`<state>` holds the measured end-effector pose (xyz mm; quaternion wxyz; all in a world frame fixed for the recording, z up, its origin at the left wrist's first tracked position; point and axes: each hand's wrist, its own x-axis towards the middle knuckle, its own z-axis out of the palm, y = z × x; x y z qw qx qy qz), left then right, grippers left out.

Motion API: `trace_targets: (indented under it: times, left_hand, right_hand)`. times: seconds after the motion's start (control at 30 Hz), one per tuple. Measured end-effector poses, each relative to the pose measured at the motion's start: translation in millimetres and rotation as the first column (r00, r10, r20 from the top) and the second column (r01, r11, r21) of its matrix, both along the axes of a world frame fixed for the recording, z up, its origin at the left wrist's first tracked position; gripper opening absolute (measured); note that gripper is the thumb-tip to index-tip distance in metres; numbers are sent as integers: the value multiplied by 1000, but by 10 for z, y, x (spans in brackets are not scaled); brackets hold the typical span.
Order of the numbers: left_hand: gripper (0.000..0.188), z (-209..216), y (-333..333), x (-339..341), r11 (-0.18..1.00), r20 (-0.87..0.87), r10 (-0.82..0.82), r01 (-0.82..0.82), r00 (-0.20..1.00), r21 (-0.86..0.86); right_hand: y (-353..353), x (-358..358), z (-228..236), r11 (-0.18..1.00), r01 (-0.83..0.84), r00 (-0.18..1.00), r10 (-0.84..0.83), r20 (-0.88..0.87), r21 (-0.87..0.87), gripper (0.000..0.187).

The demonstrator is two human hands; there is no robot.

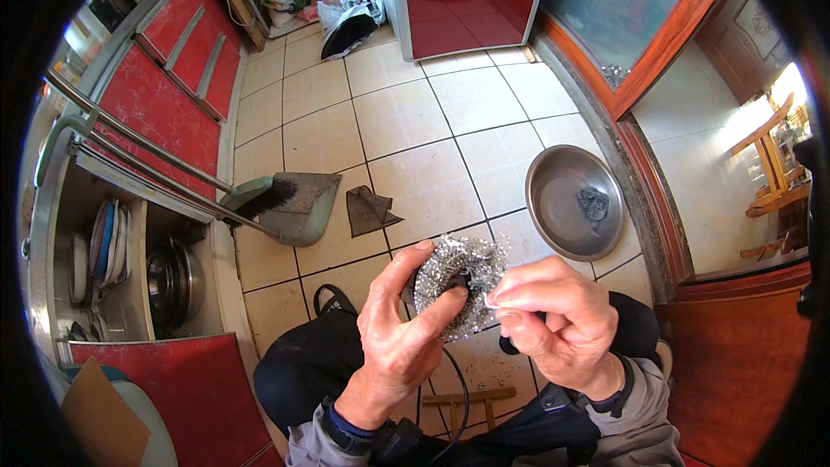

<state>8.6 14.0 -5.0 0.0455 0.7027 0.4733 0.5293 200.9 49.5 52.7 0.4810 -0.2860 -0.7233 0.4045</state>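
Observation:
In front of my knees, a shiny silver steel wool scourer (458,281), fluffy and ring-like, is gripped in my left hand (402,329). The left thumb presses into its dark middle, and the fingers curl behind it. Thumb and fingertips of my right hand (562,320) are pinched together at the scourer's right edge. Something small and whitish shows at that pinch, but its kind is too small to tell. A black cord (462,389) hangs below the scourer; where its upper end goes is hidden.
A metal basin (540,207) with a dark scouring pad (592,203) inside sits on the tiled floor at right. Left are a dustpan (316,212), a broom (264,199), a dark cloth (370,210) and an open cabinet of dishes (130,294). A red refrigerator (471,0) stands ahead.

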Motion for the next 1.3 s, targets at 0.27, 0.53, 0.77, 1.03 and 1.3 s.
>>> trace_targets:
  times: [0.27, 0.53, 0.77, 1.03, 1.3]
  left_hand:
    - [48, 19, -19, 8, 1000, 45, -8, 8, 999, -14]
    - [56, 42, -66, -40, 1000, 21, 3, -3, 1000, -26]
    - [59, 28, -71, -22, 999, 29, 21, -21, 999, -29]
    - [57, -25, -61, -5, 1000, 152, -28, 27, 988, 10]
    - [54, 7, -104, 27, 997, 191, -27, 12, 981, 77]
  right_hand:
    - [85, -82, -66, 933, -5, 975, -75, 209, 359, 29]
    - [78, -81, -62, 933, 20, 972, -102, 213, 358, 30]
    - [84, -73, -39, 923, -15, 966, -86, 245, 384, 31]
    - [74, -58, -23, 852, -47, 963, -100, 252, 521, 35]
    - [26, -31, -20, 809, -54, 954, -131, 269, 585, 27]
